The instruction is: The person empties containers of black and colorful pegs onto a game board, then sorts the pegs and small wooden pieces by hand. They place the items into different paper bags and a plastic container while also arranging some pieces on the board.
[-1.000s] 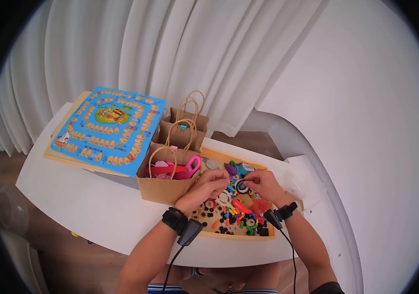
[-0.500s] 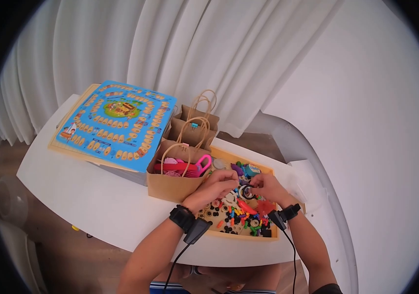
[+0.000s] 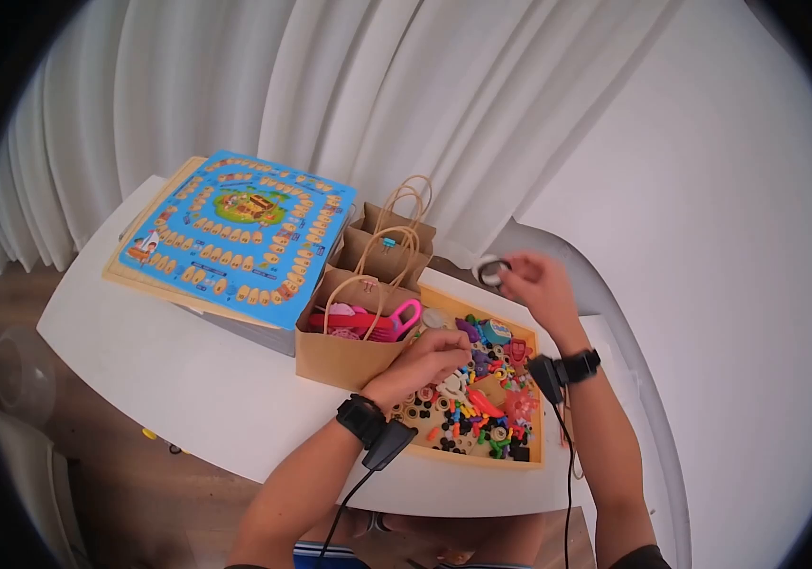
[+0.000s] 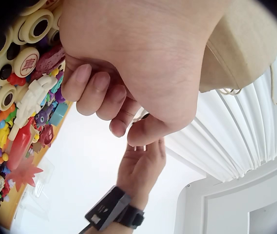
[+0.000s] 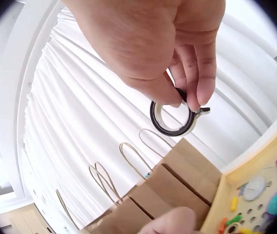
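A black-and-white ring (image 3: 494, 272) with a small side tab is pinched between the thumb and fingers of my right hand (image 3: 539, 289), raised above the tray's back edge; the right wrist view shows the ring (image 5: 172, 132) upright, its hole facing the camera. My left hand (image 3: 425, 362) hovers over the left part of the shallow wooden tray (image 3: 541, 431), beside the front paper bag (image 3: 349, 358). In the left wrist view its fingers are curled, the thumb tip close to the index finger, and no object shows in the left hand (image 4: 133, 58).
Small coloured toys, beige discs, a red chili shape (image 3: 485, 404) and a red leaf (image 3: 521, 406) lie in the tray. Several brown bags with handles stand left of it, the front one holding pink items (image 3: 382, 327). A blue game board (image 3: 245, 237) lies farther left.
My right hand has lifted the ring up and away from the tray, toward the curtain side. My left hand stays over the tray. The view has shifted slightly.
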`<state>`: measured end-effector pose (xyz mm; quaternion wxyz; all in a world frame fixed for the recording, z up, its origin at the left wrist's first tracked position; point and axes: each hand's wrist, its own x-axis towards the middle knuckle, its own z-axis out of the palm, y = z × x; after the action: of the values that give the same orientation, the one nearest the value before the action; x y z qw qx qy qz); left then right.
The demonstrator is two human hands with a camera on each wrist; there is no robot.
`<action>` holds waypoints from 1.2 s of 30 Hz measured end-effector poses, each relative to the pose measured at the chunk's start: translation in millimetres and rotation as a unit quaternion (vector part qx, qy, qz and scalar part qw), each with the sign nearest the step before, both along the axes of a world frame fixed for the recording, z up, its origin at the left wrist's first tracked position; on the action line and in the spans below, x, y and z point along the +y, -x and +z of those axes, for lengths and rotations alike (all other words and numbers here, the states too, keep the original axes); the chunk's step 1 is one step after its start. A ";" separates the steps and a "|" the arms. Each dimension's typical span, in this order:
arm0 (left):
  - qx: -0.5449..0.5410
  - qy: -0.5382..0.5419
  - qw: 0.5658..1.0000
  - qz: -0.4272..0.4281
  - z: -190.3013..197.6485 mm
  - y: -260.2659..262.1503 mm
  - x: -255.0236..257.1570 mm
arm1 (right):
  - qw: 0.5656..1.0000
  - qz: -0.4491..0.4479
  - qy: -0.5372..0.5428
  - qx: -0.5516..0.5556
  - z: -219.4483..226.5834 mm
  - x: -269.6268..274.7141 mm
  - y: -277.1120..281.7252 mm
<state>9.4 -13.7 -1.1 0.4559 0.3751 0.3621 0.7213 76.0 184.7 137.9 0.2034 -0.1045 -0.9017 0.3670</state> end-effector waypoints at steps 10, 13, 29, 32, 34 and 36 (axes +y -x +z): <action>0.010 -0.006 1.000 0.001 4.4 0.3 -4.3 | 0.997 0.064 -0.009 0.030 0.3 -32.8 93.8; 0.013 -0.007 1.000 0.002 2.5 1.4 -4.0 | 0.998 0.048 0.025 0.032 -6.3 -22.2 68.2; 0.004 0.056 0.998 0.006 7.0 -1.7 -5.3 | 0.833 -0.002 0.510 0.215 -116.5 88.1 -140.1; 0.014 0.048 0.999 0.006 8.5 -1.4 -4.8 | 0.775 -0.011 0.573 0.266 -124.6 84.9 -136.9; 0.008 0.069 0.998 -0.002 11.8 -2.1 -4.0 | 0.757 0.039 0.594 0.269 -134.2 90.4 -138.5; 0.026 0.051 0.998 0.016 10.7 -4.2 -2.8 | 0.746 0.044 0.600 0.287 -138.8 90.6 -141.5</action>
<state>13.6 -16.6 9.5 0.4534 0.3646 0.4160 0.6988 217.4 275.3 -0.9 0.3314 -0.0548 -0.3984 0.8535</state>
